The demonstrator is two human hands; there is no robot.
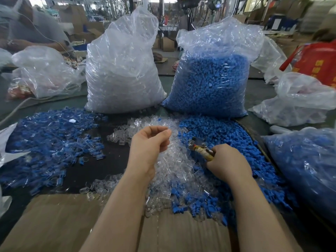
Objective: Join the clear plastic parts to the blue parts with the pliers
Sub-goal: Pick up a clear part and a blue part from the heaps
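Curling loosely above the heap, the fingers (pixel 164 132) of the left hand (pixel 148 148) seem to pinch something small, but whether a clear piece sits between them cannot be told. The right hand (pixel 228 161) wraps round the yellowish handles of the metal pliers (pixel 199 148), whose nose points at the loose clear plastic parts (pixel 174 166) mid-desk. Beside these, toward the right edge, lies the pile of solid blue plastic parts (pixel 234 135). A broad spread of joined blue-and-clear pieces (pixel 49 135) by the left edge suggests much is done, yet two tall full plastic bags, one clear-filled (pixel 121 75) and one blue-filled (pixel 211 82), stand at the far edge, so far more is left. The dark desk (pixel 101 160) carries a brown cardboard sheet (pixel 54 220) at its near edge; behind is a cluttered workshop.
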